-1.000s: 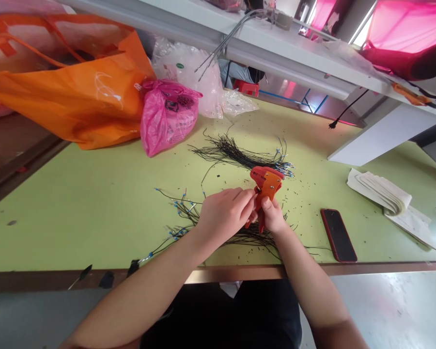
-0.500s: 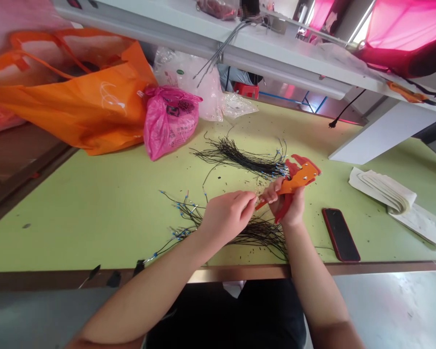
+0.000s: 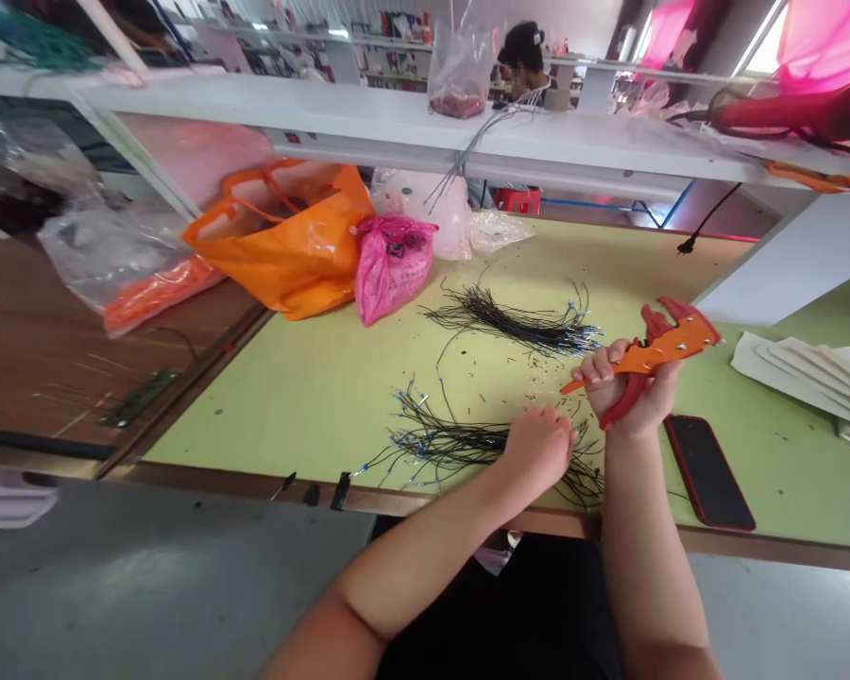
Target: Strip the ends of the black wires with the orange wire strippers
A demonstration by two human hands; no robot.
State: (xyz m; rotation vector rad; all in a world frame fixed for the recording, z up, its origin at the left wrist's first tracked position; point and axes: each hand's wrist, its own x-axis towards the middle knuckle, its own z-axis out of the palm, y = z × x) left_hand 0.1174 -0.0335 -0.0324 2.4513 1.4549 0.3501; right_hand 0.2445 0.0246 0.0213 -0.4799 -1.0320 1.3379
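My right hand [image 3: 637,401] is wrapped round an orange and red wire stripper [image 3: 670,348], its jaw end pointing up and to the right. My left hand [image 3: 540,453] is closed, fingers curled down over the near bundle of black wires [image 3: 460,439]. Whatever its fingertips pinch is hidden from me. That bundle lies along the front edge, with blue and bare metal ends toward the left. Farther back, a second bundle of black wires [image 3: 524,321] has its blue ends to the right, just left of the stripper. Small dark and copper-coloured scraps are scattered between the bundles.
A phone [image 3: 709,472] lies right of my right forearm, near folded cloth [image 3: 807,382]. At the back left stand an orange bag [image 3: 290,264] and a pink plastic bag [image 3: 395,269]. A white shelf [image 3: 368,123] crosses above the table; a person [image 3: 524,57] sits beyond it.
My left hand has come away from the stripper and dropped to the near wire bundle. The stripper stays in my right hand. The view has tilted up and swung left.
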